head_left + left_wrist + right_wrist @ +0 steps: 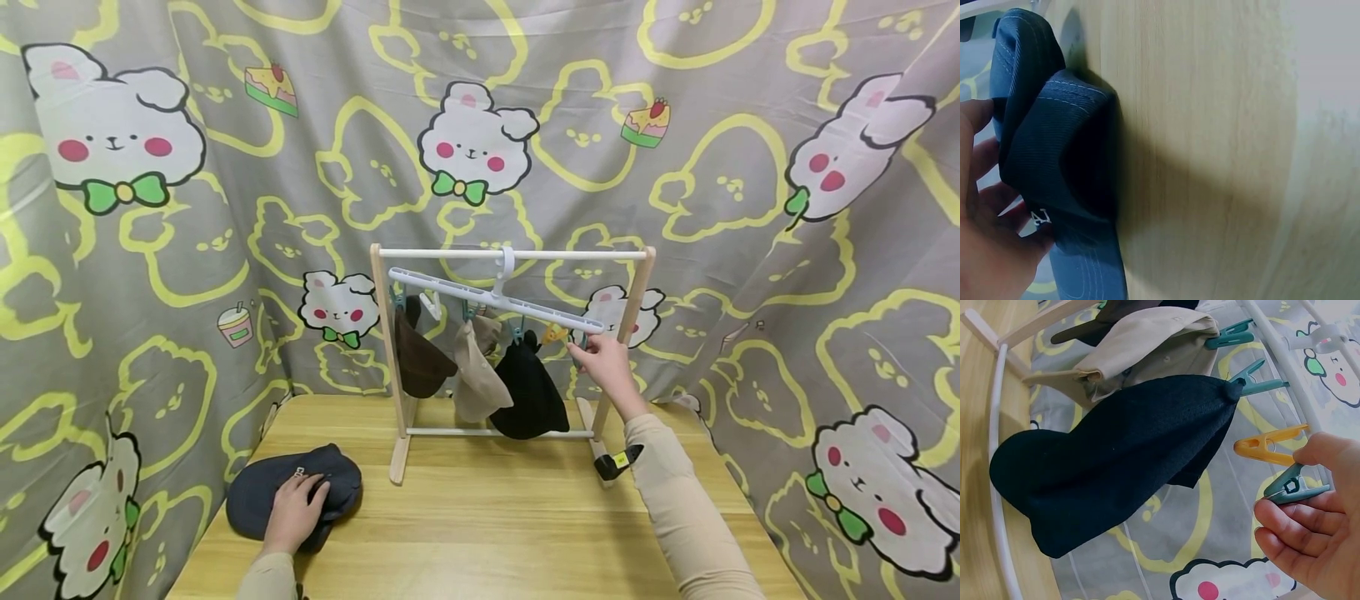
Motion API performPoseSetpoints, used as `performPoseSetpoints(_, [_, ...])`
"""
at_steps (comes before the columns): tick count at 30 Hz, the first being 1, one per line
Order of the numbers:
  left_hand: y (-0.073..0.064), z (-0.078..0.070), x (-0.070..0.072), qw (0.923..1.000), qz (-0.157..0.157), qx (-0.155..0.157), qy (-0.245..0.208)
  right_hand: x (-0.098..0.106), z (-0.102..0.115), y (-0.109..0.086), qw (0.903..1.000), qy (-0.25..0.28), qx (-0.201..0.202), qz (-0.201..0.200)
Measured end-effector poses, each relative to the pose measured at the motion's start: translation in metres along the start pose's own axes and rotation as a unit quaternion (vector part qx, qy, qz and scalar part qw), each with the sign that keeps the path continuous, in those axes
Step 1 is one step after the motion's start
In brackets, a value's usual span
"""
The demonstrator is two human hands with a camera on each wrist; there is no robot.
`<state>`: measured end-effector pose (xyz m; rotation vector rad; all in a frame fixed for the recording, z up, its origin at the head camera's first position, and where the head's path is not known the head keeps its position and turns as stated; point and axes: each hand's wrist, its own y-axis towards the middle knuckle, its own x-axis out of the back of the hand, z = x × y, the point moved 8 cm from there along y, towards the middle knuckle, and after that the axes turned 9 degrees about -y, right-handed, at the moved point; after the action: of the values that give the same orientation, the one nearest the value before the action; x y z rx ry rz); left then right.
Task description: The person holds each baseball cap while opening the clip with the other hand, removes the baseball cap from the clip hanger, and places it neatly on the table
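The left hand [294, 507] rests on the navy cap [266, 492] with fingers loosely bent and spread apart. This cap lies on the wooden table [480, 542], directly beneath that hand; its brim is rounded and points left of it, and its soft crown folds inward on the hand's right. Pale stitching runs in rows along the brim and crown edge, and white lettering, partly covered, shows beside the fingers. The right hand [606, 365] pinches 1 teal clip [1294, 487] between thumb and fingers. The clip has 2 angled arms and an opening near its middle; it sits just below the lower end of the tilted white hanger [450, 287]. Beside the right hand is a yellow clip [1266, 447]. Farther to its left, 3 caps hang from the hanger: a black cap [1116, 456] nearest, then a beige cap [480, 383], then a dark brown cap [420, 367]. A wooden rack [633, 292] supports the hanger.
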<state>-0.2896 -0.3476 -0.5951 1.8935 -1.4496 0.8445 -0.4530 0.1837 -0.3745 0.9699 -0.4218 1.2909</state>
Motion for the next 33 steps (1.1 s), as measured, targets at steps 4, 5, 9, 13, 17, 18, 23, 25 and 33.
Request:
performPoseSetpoints(4, [0.000,0.000,-0.001,1.0000,0.000,0.002,0.003,-0.001,-0.001,0.000,1.0000,0.002,0.000,0.001])
performPoseSetpoints(5, [0.000,0.000,-0.001,1.0000,0.000,0.002,0.003,0.000,0.000,0.000,1.0000,0.002,0.000,-0.001])
performPoseSetpoints(9, [-0.001,-0.001,-0.001,1.0000,-0.003,0.001,0.006,0.000,-0.001,0.000,1.0000,-0.004,-0.001,-0.008])
performPoseSetpoints(13, [-0.001,-0.002,-0.001,0.9999,-0.007,-0.003,0.008,0.000,-0.001,0.001,1.0000,-0.007,-0.002,-0.006])
performPoseSetpoints(17, [-0.003,-0.004,-0.001,0.9999,-0.011,-0.005,0.008,0.000,-0.001,0.001,0.9999,-0.006,-0.003,-0.008])
performPoseSetpoints(18, [-0.003,-0.005,0.000,0.9999,-0.014,-0.006,0.005,0.000,-0.001,0.001,0.9999,-0.006,-0.003,-0.009])
performPoseSetpoints(23, [-0.005,-0.010,0.003,0.9992,-0.036,-0.017,-0.006,0.000,-0.001,0.001,0.9999,-0.004,-0.004,-0.010])
performPoseSetpoints(25, [-0.006,-0.011,0.004,0.9987,-0.045,-0.022,-0.010,0.000,-0.001,0.001,1.0000,-0.003,-0.006,-0.007])
performPoseSetpoints(33, [-0.007,-0.017,0.005,0.9962,-0.073,-0.041,-0.022,0.000,-0.001,-0.001,1.0000,-0.002,0.001,-0.004])
